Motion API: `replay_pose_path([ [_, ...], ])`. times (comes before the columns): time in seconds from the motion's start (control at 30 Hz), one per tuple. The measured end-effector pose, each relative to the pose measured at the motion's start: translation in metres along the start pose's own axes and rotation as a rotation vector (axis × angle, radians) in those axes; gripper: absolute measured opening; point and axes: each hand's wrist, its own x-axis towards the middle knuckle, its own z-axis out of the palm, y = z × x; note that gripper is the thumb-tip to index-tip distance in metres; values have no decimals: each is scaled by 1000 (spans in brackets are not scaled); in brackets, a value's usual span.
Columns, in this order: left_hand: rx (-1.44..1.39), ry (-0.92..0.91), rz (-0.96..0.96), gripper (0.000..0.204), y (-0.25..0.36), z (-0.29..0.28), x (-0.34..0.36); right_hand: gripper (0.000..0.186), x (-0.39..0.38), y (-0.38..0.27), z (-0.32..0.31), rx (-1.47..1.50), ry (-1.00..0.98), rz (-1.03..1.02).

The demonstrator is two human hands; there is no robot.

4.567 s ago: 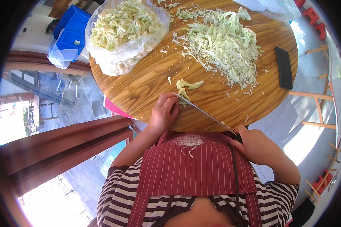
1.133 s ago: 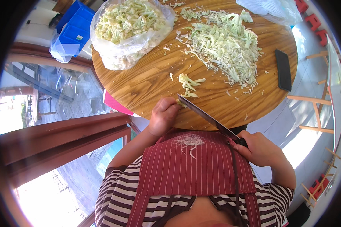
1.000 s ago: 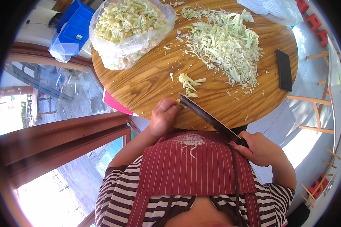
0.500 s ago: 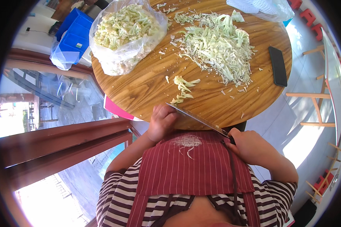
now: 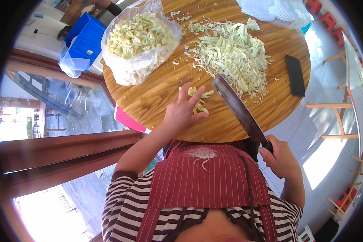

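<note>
With fingers spread, my left hand [image 5: 184, 108] reaches over a few cut cauliflower florets [image 5: 200, 104] lying near the front of the round wooden table [image 5: 149, 105]. My right hand [image 5: 281, 156] grips the black handle of a kitchen knife [image 5: 240, 108]. Its broad dark blade slants up and left over the table, the tip near a heap of cauliflower trimmings [image 5: 232, 52]. Part of the florets is hidden behind my left fingers. To the left of the heap, a clear plastic bag [image 5: 129, 72] stands full of cut cauliflower [image 5: 139, 36].
A black phone [image 5: 295, 76] lies at the table's right edge. White foam netting and plastic [image 5: 270, 12] rest at the far right. Blue crates [image 5: 84, 40] stand beyond the table on the left. A glass door with a brown frame [image 5: 76, 151] is close on my left.
My left hand has moved forward from the table's near edge and opened over the florets. The knife has swung up and right, its blade now broadside, with my right hand farther right.
</note>
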Motion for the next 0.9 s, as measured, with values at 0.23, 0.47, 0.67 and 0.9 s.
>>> replay_pose_path([
  [0.23,-58,-254,54,39,-11,7,36,34,-5,23,3,127,64,113],
  [0.47,-309,-82,138,27,-26,-5,38,29,-2,32,6,234,99,136],
  [0.67,-174,457,135,18,-51,-114,90,26,-1,34,7,255,130,102],
  [0.9,503,182,-191,49,-148,-209,132,25,-2,38,10,257,131,50],
])
